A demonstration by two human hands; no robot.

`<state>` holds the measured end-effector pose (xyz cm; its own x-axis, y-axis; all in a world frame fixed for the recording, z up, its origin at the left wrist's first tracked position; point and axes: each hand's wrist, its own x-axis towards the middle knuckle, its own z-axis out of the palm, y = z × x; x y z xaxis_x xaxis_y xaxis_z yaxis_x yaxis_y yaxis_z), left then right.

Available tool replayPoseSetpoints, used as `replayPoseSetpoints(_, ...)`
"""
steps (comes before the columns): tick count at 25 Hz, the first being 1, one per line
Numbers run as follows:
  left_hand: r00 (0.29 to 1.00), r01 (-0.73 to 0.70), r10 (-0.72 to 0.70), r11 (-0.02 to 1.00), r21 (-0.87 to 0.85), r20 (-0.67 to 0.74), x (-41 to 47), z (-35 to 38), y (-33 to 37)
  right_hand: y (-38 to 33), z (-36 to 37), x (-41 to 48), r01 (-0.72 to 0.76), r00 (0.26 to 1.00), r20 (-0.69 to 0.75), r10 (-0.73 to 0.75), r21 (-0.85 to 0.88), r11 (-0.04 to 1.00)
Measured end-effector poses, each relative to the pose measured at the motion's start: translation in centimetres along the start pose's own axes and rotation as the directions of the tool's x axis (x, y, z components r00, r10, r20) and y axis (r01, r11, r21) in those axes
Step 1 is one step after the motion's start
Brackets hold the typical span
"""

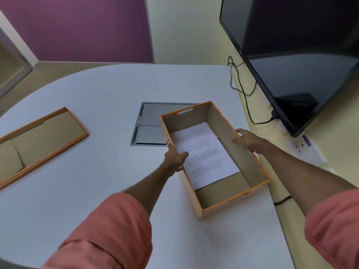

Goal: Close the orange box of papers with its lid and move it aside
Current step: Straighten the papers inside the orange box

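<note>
The orange box (244,152) stands open on the white table, right of centre, with printed white papers (204,154) lying flat on its brown floor. My left hand (174,157) grips the box's left wall, thumb over the rim. On the right wall rests my right hand (247,140), fingers curled over the edge. The orange lid (38,142) lies upside down at the table's far left, well apart from the box.
A grey metal cable hatch (149,123) is set into the table (97,191) just behind the box. A large black monitor (301,55) hangs on the right wall, with cables (240,88) and a wall socket (303,148) below it.
</note>
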<state>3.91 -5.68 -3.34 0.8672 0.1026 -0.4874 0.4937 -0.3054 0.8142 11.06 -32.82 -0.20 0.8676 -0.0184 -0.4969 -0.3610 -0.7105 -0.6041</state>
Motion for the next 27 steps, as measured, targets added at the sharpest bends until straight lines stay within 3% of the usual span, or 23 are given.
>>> replayPoseSetpoints(3,0.998,0.044,-0.042,0.997,-0.058,0.042,-0.2,-0.1,-0.3,-0.1,0.2,0.5,-0.008,1.0,-0.019,0.008,-0.006,1.0)
replayPoseSetpoints(9,1.0,0.025,-0.025,0.998,-0.066,-0.004,-0.9,-3.3,-0.4,-0.3,2.2,-1.5,-0.003,0.998,-0.06,0.004,0.027,1.0)
replayPoseSetpoints(19,0.992,-0.059,0.06,0.998,0.011,-0.108,-2.9,-13.6,-3.4,-5.7,11.7,-7.7,-0.012,0.99,-0.141,0.022,0.072,0.997)
replayPoseSetpoints(27,0.995,-0.065,0.069,0.996,0.057,-0.071,-3.9,-20.3,-7.6,-9.2,18.8,-12.2,-0.05,0.972,-0.222,0.072,0.101,0.994)
